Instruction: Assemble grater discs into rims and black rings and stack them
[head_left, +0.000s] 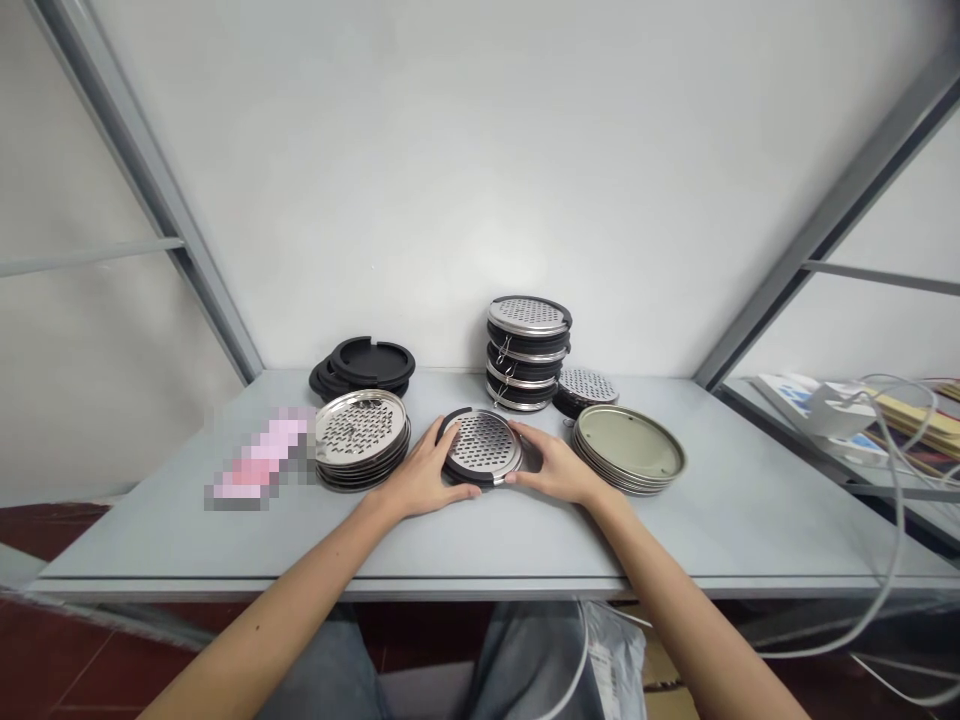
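Observation:
Flat on the table in front of me lies a round metal grater disc point(486, 445) with a black rim piece around part of its edge. My left hand point(424, 480) grips its left side, fingers over the black rim and thumb at the front. On the opposite side, my right hand point(553, 468) has its thumb and fingertips closed at the edge. A stack of bare grater discs point(361, 430) stands left of my left hand. Right of my right hand is a stack of greenish-grey round metal plates point(630, 442).
Several black plastic rings point(373, 362) are piled at the back left. Rimmed graters with wire clips form a tall stack point(529, 318) at the back; a lower grater stack point(589, 387) stands beside it. A blurred pink object point(259, 460) lies left. White cables point(896, 520) hang at right.

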